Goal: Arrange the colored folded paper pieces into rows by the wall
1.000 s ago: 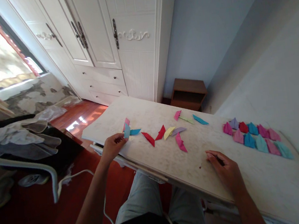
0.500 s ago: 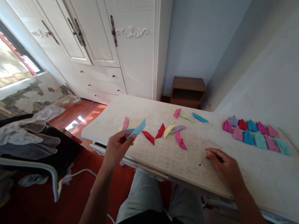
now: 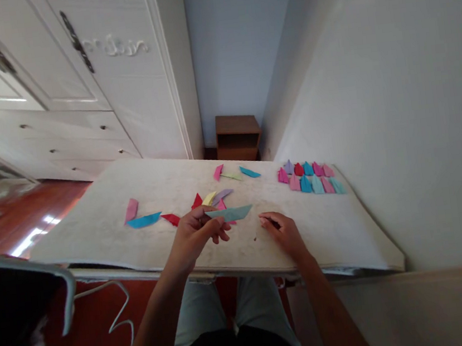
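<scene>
Between its thumb and fingers, my left hand [image 3: 200, 230] pinches a pale blue folded paper boat [image 3: 232, 214], held level above the table [image 3: 92, 212]. My right hand [image 3: 283, 233] rests low over the tabletop, right of the paper's tip and apart from it. Its fingers are curled together, and nothing shows in them. Behind my left hand lie folded papers: a red one [image 3: 171, 219], a yellow one [image 3: 209, 199] and a lilac one [image 3: 222, 196]. A pink one is partly hidden by the held paper. Farther left are a blue boat [image 3: 145, 221] and a pink folded piece [image 3: 131, 210].
Two rows of small folded papers, including a blue one [image 3: 305, 184], stand at the table's right. Near the far edge lie pink, green and blue pieces [image 3: 250, 172]. A white wardrobe [image 3: 138, 106], a brown cabinet [image 3: 238, 133] and a right-hand wall surround the table.
My left hand has carried the pale blue paper rightward, toward my right hand. The view has turned right. My right hand stays low at the table, its fingers still curled.
</scene>
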Demonstrator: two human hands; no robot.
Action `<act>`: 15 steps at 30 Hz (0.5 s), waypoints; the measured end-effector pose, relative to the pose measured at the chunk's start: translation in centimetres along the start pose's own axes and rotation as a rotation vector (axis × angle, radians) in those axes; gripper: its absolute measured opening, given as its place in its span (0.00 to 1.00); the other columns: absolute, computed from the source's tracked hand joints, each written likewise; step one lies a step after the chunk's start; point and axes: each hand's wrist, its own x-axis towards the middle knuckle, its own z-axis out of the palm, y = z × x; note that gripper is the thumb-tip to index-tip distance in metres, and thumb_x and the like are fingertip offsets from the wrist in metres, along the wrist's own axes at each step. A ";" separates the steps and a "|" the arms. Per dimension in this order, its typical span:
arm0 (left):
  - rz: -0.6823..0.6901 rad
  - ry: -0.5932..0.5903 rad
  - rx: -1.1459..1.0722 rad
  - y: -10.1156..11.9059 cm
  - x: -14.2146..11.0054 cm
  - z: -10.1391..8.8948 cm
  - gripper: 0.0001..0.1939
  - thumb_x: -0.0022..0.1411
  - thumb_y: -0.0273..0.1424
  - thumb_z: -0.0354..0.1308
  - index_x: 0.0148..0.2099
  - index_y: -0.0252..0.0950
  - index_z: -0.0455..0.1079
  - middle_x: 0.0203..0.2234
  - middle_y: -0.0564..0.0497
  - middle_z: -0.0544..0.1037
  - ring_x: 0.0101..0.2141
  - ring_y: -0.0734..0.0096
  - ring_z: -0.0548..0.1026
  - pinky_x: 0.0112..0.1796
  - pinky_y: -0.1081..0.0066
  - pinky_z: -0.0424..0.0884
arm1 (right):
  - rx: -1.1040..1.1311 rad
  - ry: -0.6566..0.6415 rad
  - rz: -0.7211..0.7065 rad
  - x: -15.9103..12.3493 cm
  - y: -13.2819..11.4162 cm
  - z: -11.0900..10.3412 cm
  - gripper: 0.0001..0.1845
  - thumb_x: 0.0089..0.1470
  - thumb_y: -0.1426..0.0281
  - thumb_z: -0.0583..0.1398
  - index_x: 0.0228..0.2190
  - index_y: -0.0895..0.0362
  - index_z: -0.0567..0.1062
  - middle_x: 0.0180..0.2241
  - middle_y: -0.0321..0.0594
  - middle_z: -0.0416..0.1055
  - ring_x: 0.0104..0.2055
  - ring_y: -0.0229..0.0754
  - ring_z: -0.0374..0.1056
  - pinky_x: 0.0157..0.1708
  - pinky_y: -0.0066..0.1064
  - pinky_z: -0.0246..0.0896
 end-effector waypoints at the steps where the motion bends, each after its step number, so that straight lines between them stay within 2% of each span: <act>1: 0.011 -0.017 0.017 0.0 0.3 0.6 0.13 0.53 0.38 0.64 0.31 0.32 0.70 0.24 0.47 0.78 0.21 0.72 0.74 0.21 0.76 0.66 | -0.005 0.002 -0.009 0.0 -0.1 0.0 0.16 0.58 0.61 0.56 0.39 0.56 0.80 0.39 0.45 0.78 0.42 0.47 0.73 0.43 0.38 0.68; 5: 0.043 -0.078 0.055 -0.1 1.3 2.6 0.12 0.54 0.37 0.64 0.30 0.32 0.72 0.23 0.48 0.78 0.21 0.74 0.73 0.21 0.76 0.66 | 0.020 0.012 -0.020 0.0 -0.9 -0.4 0.14 0.57 0.62 0.56 0.34 0.56 0.79 0.35 0.44 0.78 0.38 0.46 0.72 0.38 0.34 0.66; 9: 0.067 -0.095 0.091 -1.2 2.1 3.8 0.12 0.56 0.38 0.63 0.31 0.32 0.73 0.24 0.49 0.79 0.22 0.75 0.74 0.23 0.76 0.67 | 0.172 -0.008 -0.048 -0.5 -2.2 -1.2 0.16 0.59 0.60 0.55 0.30 0.56 0.76 0.28 0.40 0.74 0.30 0.41 0.69 0.32 0.30 0.64; 12: 0.040 -0.107 0.114 -2.5 2.4 4.7 0.13 0.57 0.39 0.62 0.31 0.32 0.73 0.24 0.48 0.79 0.22 0.74 0.74 0.23 0.76 0.67 | 0.232 -0.038 -0.093 -0.9 -2.6 -1.6 0.18 0.59 0.57 0.56 0.27 0.56 0.75 0.26 0.38 0.72 0.30 0.41 0.68 0.31 0.29 0.63; 15: 0.005 -0.132 0.123 -3.7 2.5 5.6 0.14 0.57 0.40 0.62 0.31 0.32 0.72 0.23 0.48 0.79 0.22 0.73 0.75 0.23 0.76 0.68 | 0.259 0.002 -0.090 -1.2 -2.4 -1.7 0.18 0.59 0.57 0.56 0.26 0.56 0.76 0.26 0.39 0.73 0.30 0.41 0.69 0.32 0.30 0.64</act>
